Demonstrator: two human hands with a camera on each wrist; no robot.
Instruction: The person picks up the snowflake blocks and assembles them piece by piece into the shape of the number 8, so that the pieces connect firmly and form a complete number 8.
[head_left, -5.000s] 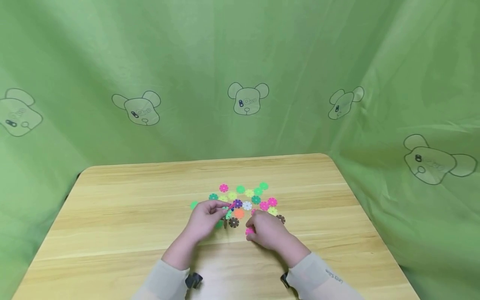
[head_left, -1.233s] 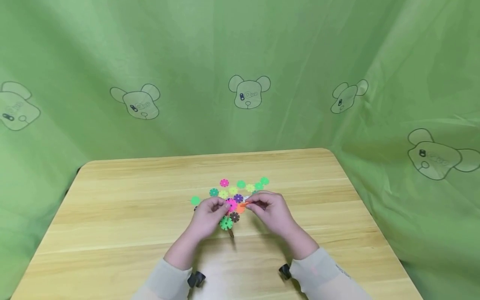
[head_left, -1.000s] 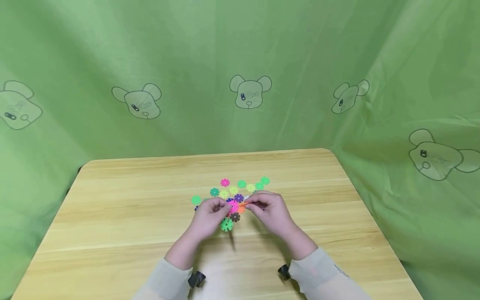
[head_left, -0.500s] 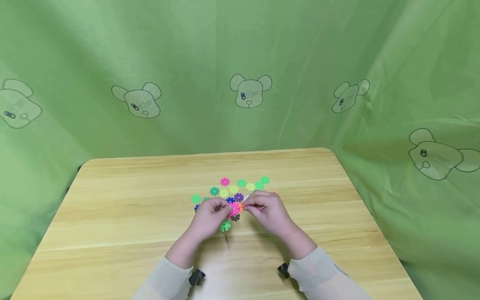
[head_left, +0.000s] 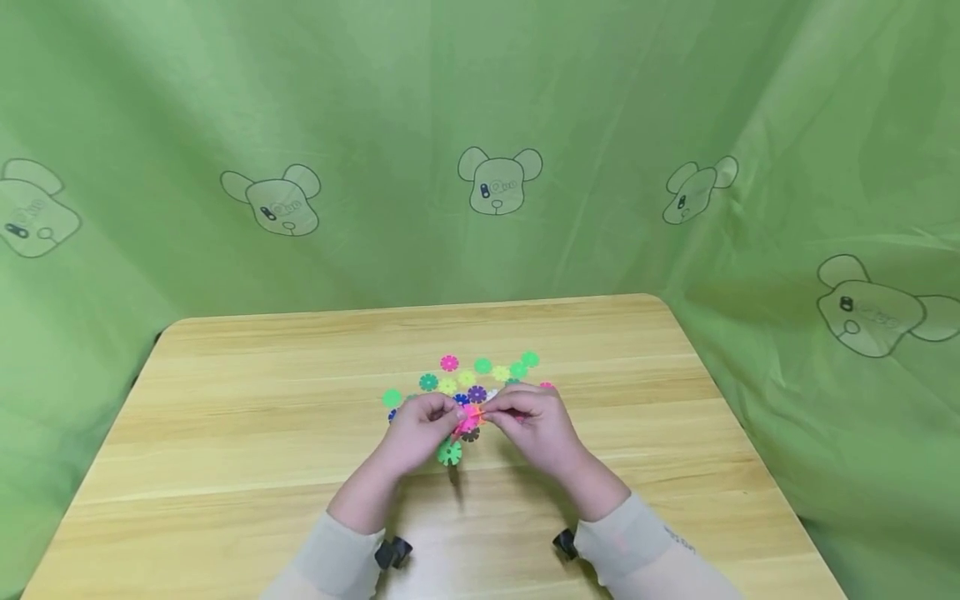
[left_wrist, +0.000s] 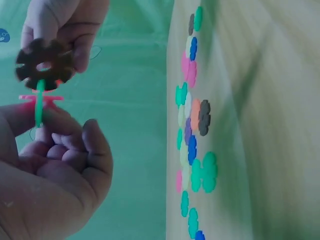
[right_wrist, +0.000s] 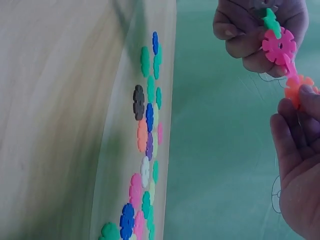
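Observation:
Over the table's middle, my left hand [head_left: 416, 435] pinches a small chain of slotted snowflake discs. The chain has a pink disc [right_wrist: 271, 46], a second pink disc [right_wrist: 289, 64] set crosswise, a green disc [head_left: 450, 453] and a brown disc [left_wrist: 29, 62] hanging at the lower end. My right hand [head_left: 538, 427] pinches an orange snowflake disc [right_wrist: 294, 91] between thumb and fingers. Its edge meets the crosswise pink disc in the right wrist view; how deep the slots interlock I cannot tell. Fingertips partly cover the joint in the head view.
Several loose snowflake discs lie flat behind and below the hands, including a purple disc [head_left: 477, 393], a pink disc [head_left: 449, 363] and a light green disc [head_left: 392, 397]. The wooden table [head_left: 225, 467] has green curtain [head_left: 390, 100] behind and beside it.
Five seconds ago my right hand held a pink disc low over the table. It later holds an orange disc, brought leftward against the pink one. The chain in my left hand has turned slightly.

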